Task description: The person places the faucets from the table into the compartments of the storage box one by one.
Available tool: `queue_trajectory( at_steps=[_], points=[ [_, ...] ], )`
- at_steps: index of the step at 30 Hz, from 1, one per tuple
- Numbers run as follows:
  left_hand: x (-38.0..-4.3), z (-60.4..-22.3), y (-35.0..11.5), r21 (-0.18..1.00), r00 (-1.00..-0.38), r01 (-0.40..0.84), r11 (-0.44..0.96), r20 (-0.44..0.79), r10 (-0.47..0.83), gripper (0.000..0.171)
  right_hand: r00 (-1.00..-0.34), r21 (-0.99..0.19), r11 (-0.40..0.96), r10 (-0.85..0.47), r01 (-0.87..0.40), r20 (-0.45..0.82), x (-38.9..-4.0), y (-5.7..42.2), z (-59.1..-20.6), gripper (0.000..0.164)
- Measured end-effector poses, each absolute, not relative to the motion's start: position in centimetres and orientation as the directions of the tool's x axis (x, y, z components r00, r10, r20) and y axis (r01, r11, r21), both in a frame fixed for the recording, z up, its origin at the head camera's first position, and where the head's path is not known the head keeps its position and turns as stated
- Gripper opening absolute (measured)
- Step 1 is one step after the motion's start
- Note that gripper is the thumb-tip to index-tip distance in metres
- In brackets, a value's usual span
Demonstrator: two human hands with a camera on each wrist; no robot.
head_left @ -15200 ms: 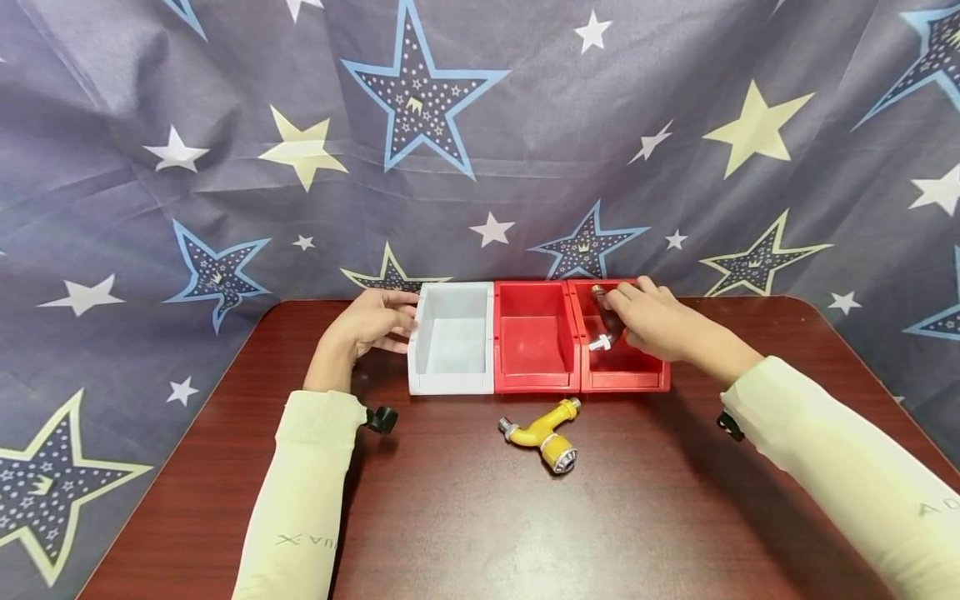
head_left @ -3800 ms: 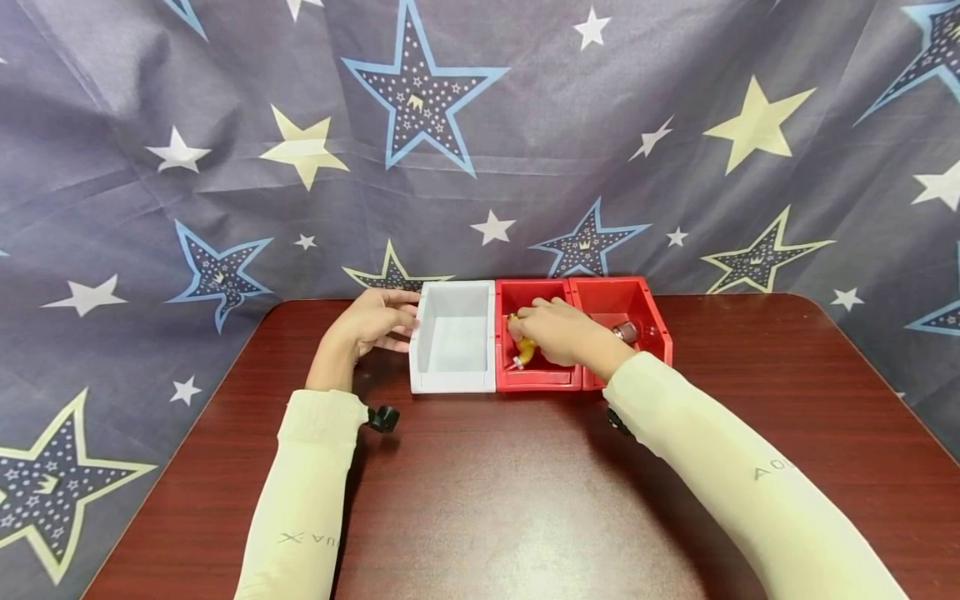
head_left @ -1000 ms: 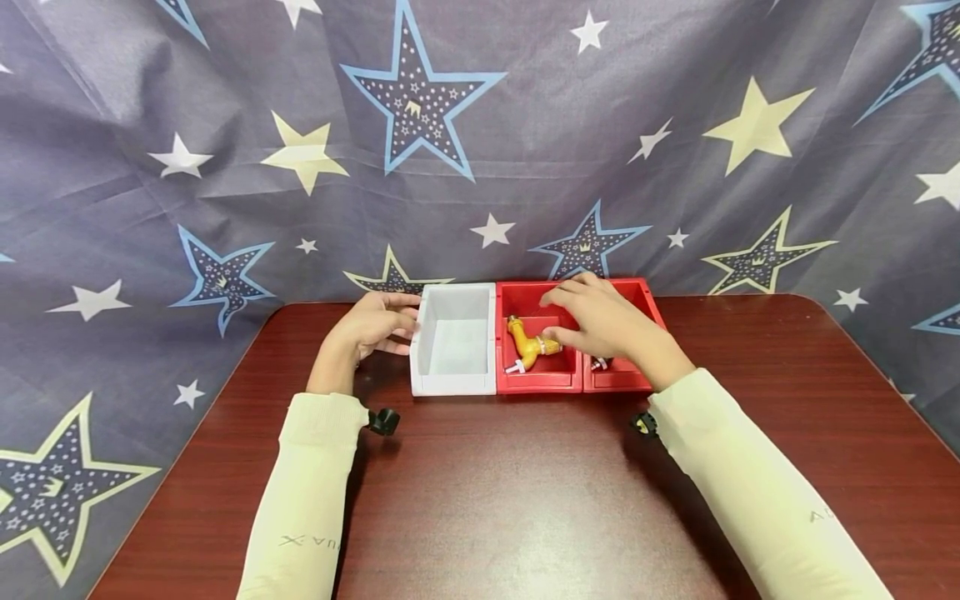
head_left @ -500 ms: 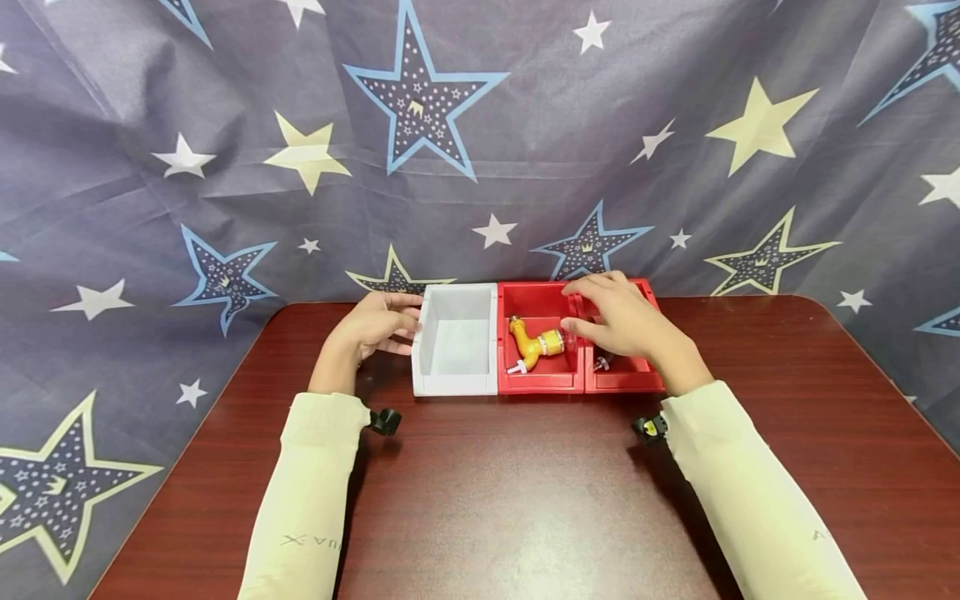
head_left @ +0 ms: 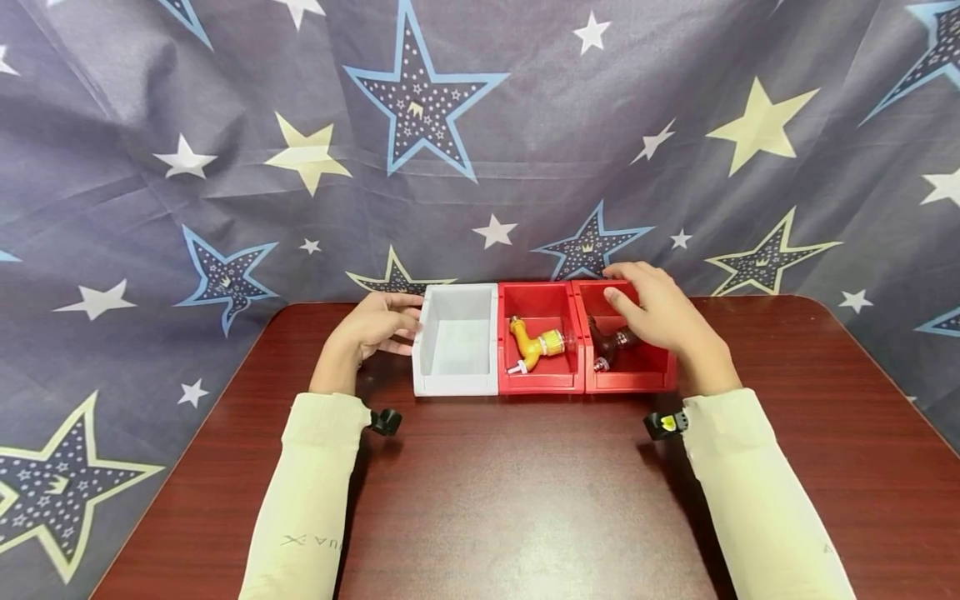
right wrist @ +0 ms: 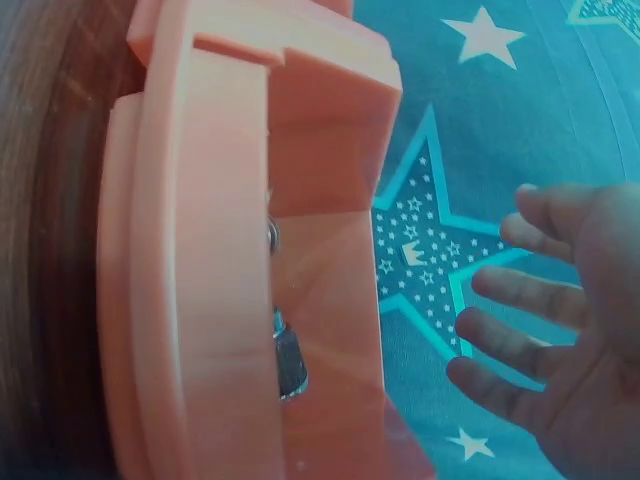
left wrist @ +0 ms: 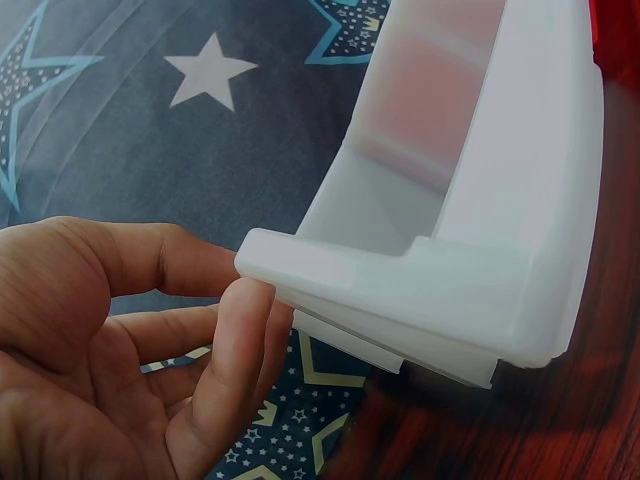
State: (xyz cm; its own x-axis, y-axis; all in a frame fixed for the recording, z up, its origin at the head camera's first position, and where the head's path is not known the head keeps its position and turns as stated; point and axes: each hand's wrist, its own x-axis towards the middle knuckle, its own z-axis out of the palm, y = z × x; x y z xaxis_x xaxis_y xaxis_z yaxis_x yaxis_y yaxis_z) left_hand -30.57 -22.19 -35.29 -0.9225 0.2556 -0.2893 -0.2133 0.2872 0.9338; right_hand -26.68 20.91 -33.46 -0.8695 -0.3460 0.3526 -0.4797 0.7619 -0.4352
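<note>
White bin (head_left: pixel 455 385): is standing at the row's 9 o'clock end on the tabletop (head_left: pixel 480 483), its low front facing 6 o'clock, probably for easy reaching from the person's side.
Middle red bin (head_left: pixel 540 384): is holding the yellow tap (head_left: pixel 531 348), whose knob is pointing to 3 o'clock and pale tip to 7; its forked body is presumably lying flat for balance.
Right red bin (head_left: pixel 630 383): is holding the brown tap (head_left: pixel 603 343), partly hidden by a hand, one end pointing to 7 o'clock; separate bins are apparently keeping the colours apart.
Left hand (head_left: pixel 375 327): is touching the white bin's outer wall from 9 o'clock, fingers spreading apart and not clamping, seemingly bracing the row.
Left sleeve (head_left: pixel 303 500): is rising from 6 o'clock, the wrist bending towards 2.
Right hand (head_left: pixel 660 312): is hovering over its bin's 2 o'clock side, fingers apart and holding nothing, pointing towards 10.
Right sleeve (head_left: pixel 772 500): is coming in from 5 o'clock.
</note>
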Motion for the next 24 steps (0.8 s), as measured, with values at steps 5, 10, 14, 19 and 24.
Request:
queue_trajectory(
  at_steps=[5,10,14,19,24],
  points=[
    [-30.6,-35.4,-22.1,0.933,-0.923,-0.207,0.294,-0.285,0.257,0.062,-0.883,-0.477,0.76,-0.274,-0.441,0.381,-26.5,21.9,-33.5,0.037],
    [-30.6,-35.3,-22.0,0.935,-0.924,-0.202,0.293,-0.281,0.26,0.062,-0.877,-0.487,0.756,-0.24,-0.438,0.416,-26.3,23.0,-33.7,0.035],
    [-30.5,-35.2,-22.0,0.935,-0.923,-0.206,0.291,-0.284,0.26,0.063,-0.883,-0.492,0.768,-0.197,-0.409,0.426,-26.3,23.8,-33.8,0.032],
    [-30.4,-35.0,-22.0,0.933,-0.921,-0.212,0.29,-0.29,0.259,0.063,-0.914,-0.524,0.791,-0.105,-0.315,0.392,-26.3,24.6,-34.1,0.031],
    [-30.2,-35.0,-22.1,0.931,-0.922,-0.213,0.296,-0.292,0.254,0.063,-0.937,-0.545,0.801,-0.055,-0.247,0.344,-26.2,25.4,-34.3,0.031]
  ],
)
